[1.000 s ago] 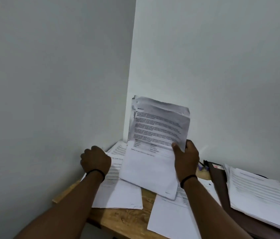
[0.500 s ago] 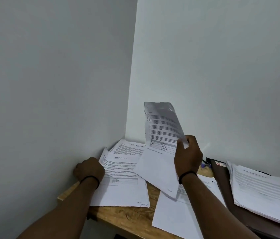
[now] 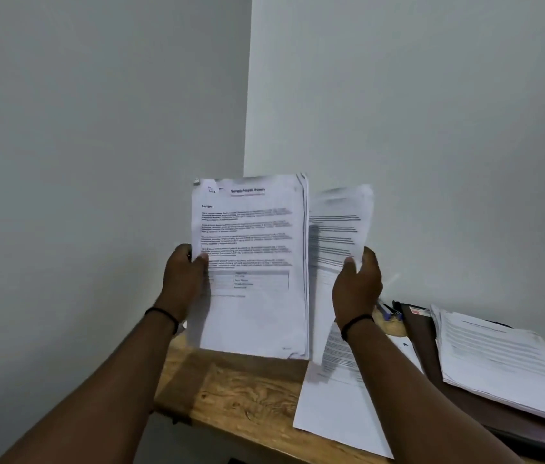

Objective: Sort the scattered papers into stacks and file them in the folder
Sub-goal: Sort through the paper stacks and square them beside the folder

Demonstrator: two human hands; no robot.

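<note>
Wooden table (image 3: 241, 390) in the wall corner, bare at my left side. Dark brown folder (image 3: 422, 333) lies open and flat on its right end, running off frame; a thick stack of printed sheets (image 3: 499, 360) rests inside on it, slightly fanned, top page face up. Pens (image 3: 386, 311) sit just behind the folder's far left corner, against the wall. 1 loose sheet (image 3: 338, 410) lies flat on the table just left of the folder, its near corner hanging over the table edge, partly under my right forearm.

My left hand (image 3: 182, 279) is raised in front of me, holding a sheaf of papers (image 3: 254, 262) upright by its left edge, thumb on the front page, fingers clamped behind; bottom edge just above the table, cannot tell if it touches. Front page shows a title, paragraphs and a small table of text, too blurred to read.

My right hand (image 3: 356, 286) is up beside it, pinching a second, curled set of pages (image 3: 338, 226) just right of the sheaf, thumb in front, fingers behind; motion-blurred. A black band on each wrist.
</note>
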